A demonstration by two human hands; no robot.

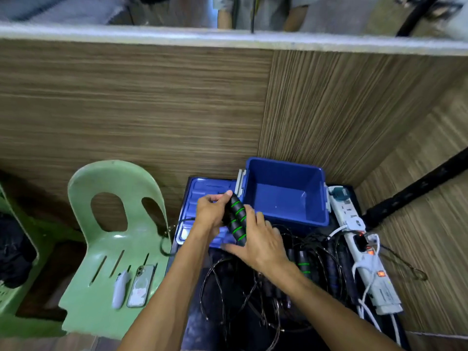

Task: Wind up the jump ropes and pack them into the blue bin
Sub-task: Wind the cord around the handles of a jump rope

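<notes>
Loose black rope cords tangle nearest, on the dark table. Right hand lies flat and open against the green-ringed handles; left hand is curled around their top end. Handles' long axis runs 11-to-5. The empty blue bin sits at 1 o'clock, just beyond, right hand nearer.

Blue bin open, reachable from above; power strip crowds right.
</notes>
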